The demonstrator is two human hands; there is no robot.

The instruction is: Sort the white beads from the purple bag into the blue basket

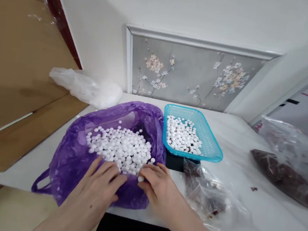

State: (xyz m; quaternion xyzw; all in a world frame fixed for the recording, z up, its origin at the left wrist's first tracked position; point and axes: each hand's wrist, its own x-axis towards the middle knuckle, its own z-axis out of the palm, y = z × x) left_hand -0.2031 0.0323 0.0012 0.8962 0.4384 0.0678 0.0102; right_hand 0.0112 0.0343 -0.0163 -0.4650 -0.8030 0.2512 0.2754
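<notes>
**Hands at the near edge of a pile of white balls**

White wall and a flowered panel [191, 73] back a pale table [250, 140] that runs across the room, with a brown board [17, 79] leaning at the left. On the table a purple bag [69, 158] lies spread open, holding a big heap of small white balls [120, 147]. Just right of it sits a blue basket [208, 143], its left part covered with more of the same balls and the rest of its floor bare; judging by that, the larger share is in the bag. Clear bags of dark reddish stuff [282, 176] lie further right, and a crumpled white bag [88, 88] sits behind. The left hand [99, 187] rests flat on the bag's near edge, fingers loose and spread, holding nothing. The right hand [157, 185] is beside it, fingers curled at the heap's edge, one ball [141, 179] at its fingertips; whether it is pinched I cannot tell.
</notes>
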